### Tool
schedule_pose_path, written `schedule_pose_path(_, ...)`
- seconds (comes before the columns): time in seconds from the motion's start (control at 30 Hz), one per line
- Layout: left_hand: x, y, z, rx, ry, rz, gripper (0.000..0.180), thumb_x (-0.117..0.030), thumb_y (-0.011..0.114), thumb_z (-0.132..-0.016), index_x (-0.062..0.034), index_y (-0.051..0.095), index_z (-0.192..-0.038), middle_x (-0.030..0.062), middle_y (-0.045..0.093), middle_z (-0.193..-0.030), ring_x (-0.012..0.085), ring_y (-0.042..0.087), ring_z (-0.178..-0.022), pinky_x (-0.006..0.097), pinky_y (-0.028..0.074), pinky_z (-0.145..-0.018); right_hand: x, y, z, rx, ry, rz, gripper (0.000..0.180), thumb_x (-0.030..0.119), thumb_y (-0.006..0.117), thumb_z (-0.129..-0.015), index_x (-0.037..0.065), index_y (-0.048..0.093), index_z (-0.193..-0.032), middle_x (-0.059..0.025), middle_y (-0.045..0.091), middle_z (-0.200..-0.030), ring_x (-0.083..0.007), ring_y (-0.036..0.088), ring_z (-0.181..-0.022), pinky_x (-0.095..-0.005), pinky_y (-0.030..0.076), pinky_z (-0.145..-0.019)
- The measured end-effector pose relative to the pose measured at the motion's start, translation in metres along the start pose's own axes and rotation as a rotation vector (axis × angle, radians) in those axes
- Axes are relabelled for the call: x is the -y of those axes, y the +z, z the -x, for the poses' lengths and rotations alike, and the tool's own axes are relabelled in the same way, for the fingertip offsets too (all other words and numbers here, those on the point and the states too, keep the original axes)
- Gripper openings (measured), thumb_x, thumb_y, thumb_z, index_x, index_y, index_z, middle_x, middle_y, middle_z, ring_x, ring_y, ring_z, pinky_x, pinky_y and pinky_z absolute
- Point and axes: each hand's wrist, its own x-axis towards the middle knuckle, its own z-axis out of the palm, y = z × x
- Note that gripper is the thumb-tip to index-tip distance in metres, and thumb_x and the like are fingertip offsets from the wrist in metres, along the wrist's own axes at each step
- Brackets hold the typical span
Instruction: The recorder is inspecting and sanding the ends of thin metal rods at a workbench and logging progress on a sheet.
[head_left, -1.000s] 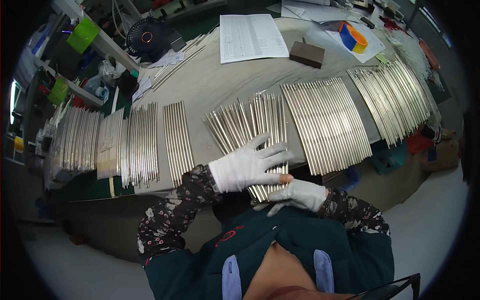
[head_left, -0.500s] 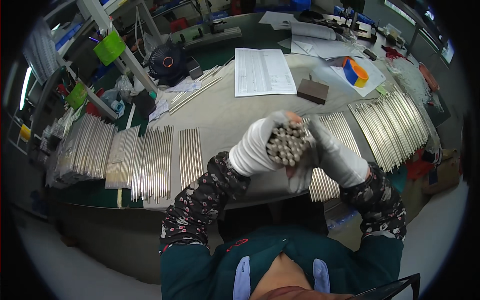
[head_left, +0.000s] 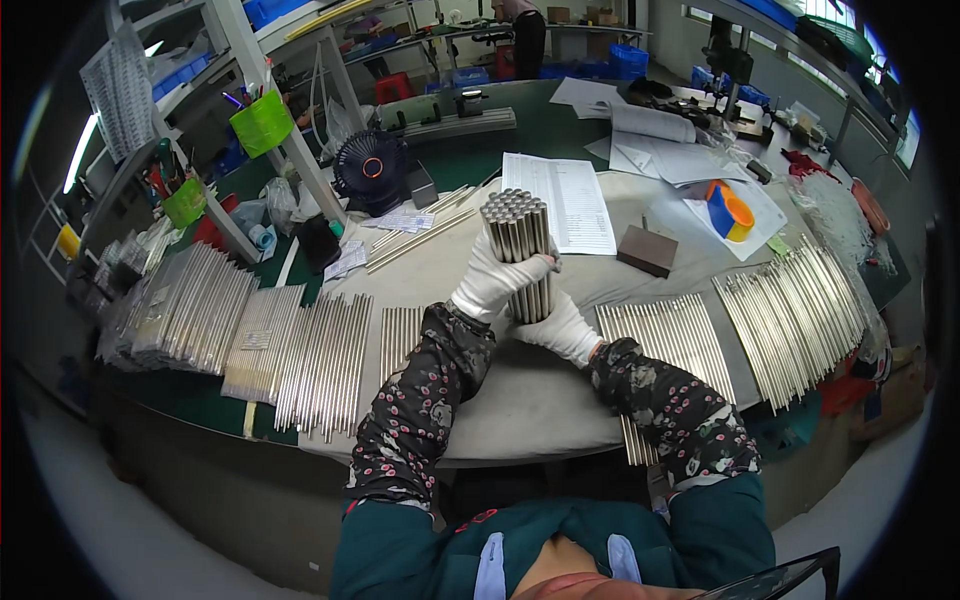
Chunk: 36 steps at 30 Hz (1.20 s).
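Note:
A bundle of shiny metal rods (head_left: 518, 235) stands upright above the pale table cover (head_left: 530, 395), its round ends facing up. My left hand (head_left: 493, 283), in a white glove, wraps around the bundle's middle from the left. My right hand (head_left: 558, 330), also gloved, grips the bundle lower down, from the right and underneath. Both forearms wear dark flowered sleeve covers.
Rows of metal rods lie flat on the table at the left (head_left: 320, 350) and right (head_left: 790, 315). Behind the bundle are a printed sheet (head_left: 560, 195), a brown block (head_left: 647, 250), a small black fan (head_left: 372, 170) and a blue-orange tape roll (head_left: 730, 212). Shelving stands at the far left.
My hands gathered rods lying flat on the table, lifted them as one bundle and turned it upright. The bundle now stands farther from me than half a second ago.

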Motion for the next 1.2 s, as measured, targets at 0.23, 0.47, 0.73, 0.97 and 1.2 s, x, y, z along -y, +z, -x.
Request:
schedule_pose_path(0.23, -0.030, 0.015, -0.029, -0.251, -0.128, -0.098, 0.014, -0.004, 0.066, -0.076, 0.0011, 0.059, -0.087, 0.0080, 0.063, -0.072, 0.0177, 0.063, -0.063, 0.030, 0.053, -0.058, 0.039, -0.021, -0.003, 0.204, 0.087, -0.226, 0.024, 0.010, 0.075, -0.065, 0.005, 0.057, -0.080, 0.0004, 0.056, -0.071, -0.0084, 0.053, -0.062, -0.0267, 0.047, -0.058)
schedule_pose_path(0.47, -0.020, 0.019, -0.004, -0.415, -0.520, 0.075, 0.014, -0.010, 0.061, -0.081, 0.0017, 0.061, -0.089, 0.0094, 0.063, -0.077, 0.0193, 0.065, -0.067, 0.030, 0.055, -0.061, 0.092, -0.010, 0.065, 0.292, 0.533, -0.684, 0.016, 0.005, 0.070, -0.071, 0.002, 0.057, -0.078, -0.0037, 0.059, -0.070, -0.0161, 0.062, -0.060, -0.0286, 0.055, -0.055)
schedule_pose_path(0.73, 0.057, 0.016, 0.066, -0.750, -0.650, -0.521, 0.052, -0.016, 0.075, -0.064, 0.0055, 0.052, -0.105, 0.0167, 0.060, -0.095, 0.0265, 0.062, -0.082, 0.039, 0.052, -0.072, 0.050, 0.004, 0.114, 0.279, 0.788, -0.633, 0.014, 0.008, 0.066, -0.077, -0.006, 0.064, -0.080, -0.0104, 0.063, -0.074, -0.0196, 0.065, -0.067, -0.0279, 0.054, -0.060)
schedule_pose_path(0.97, 0.073, 0.021, 0.089, -0.574, -0.299, -1.310, 0.067, -0.030, 0.071, -0.065, -0.0091, 0.048, -0.124, 0.0202, 0.043, -0.125, 0.0397, 0.041, -0.114, 0.048, 0.037, -0.096, 0.036, -0.004, 0.100, 0.372, 0.419, 0.370, 0.058, 0.048, 0.068, -0.074, -0.009, 0.063, -0.074, -0.0230, 0.062, -0.068, -0.0300, 0.063, -0.063, -0.0367, 0.051, -0.060)
schedule_pose_path(1.2, 0.062, 0.004, 0.103, -0.458, -0.353, -1.353, 0.073, -0.037, 0.071, -0.069, -0.0067, 0.042, -0.129, 0.0256, 0.035, -0.131, 0.0421, 0.036, -0.119, 0.049, 0.033, -0.100, 0.058, -0.023, 0.105, 0.463, 0.139, 1.187, 0.066, 0.057, 0.040, -0.090, 0.000, 0.066, -0.067, -0.0185, 0.061, -0.060, -0.0340, 0.063, -0.059, -0.0424, 0.050, -0.056)
